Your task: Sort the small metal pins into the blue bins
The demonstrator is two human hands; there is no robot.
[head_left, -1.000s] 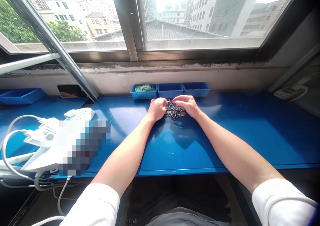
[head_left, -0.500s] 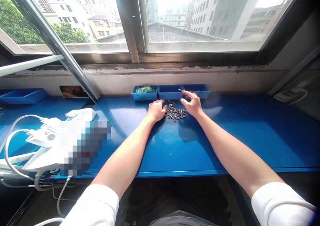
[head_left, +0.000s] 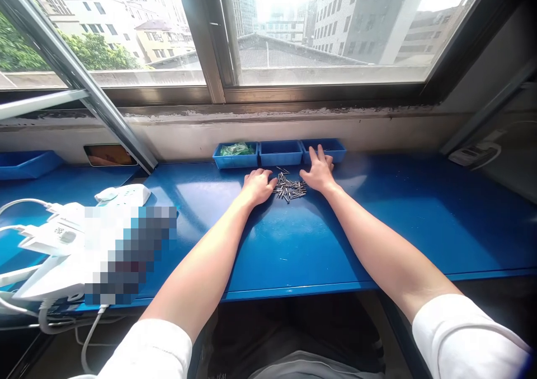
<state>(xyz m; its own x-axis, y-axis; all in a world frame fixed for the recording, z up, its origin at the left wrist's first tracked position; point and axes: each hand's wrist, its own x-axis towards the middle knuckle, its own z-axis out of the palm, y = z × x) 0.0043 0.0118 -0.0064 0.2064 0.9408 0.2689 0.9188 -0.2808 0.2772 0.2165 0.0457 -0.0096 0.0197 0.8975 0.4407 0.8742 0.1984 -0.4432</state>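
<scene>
Several small dark metal pins (head_left: 289, 188) lie in a loose pile on the blue table (head_left: 289, 256). Resting at the pile's left edge, my left hand (head_left: 258, 187) has its fingers apart and holds nothing visible. My right hand (head_left: 319, 169) is at the front of the right blue bin (head_left: 340, 154), its fingers spread and reaching over the rim; no pin shows in it. Beside that bin stand a middle blue bin (head_left: 280, 159) and a left blue bin (head_left: 235, 162) with green-tinted plastic bags (head_left: 237, 149) inside.
A white power strip (head_left: 126, 195) with plugs and cables sits at the left, near a blurred dark object. Farther left are a phone (head_left: 109, 155) and another blue tray (head_left: 29, 169). A metal post (head_left: 121, 124) rises at the left; a window runs behind.
My right hand has moved to the right bin and its fingers have spread; the pin it held earlier no longer shows. The view has shifted slightly. My left hand stays by the pile.
</scene>
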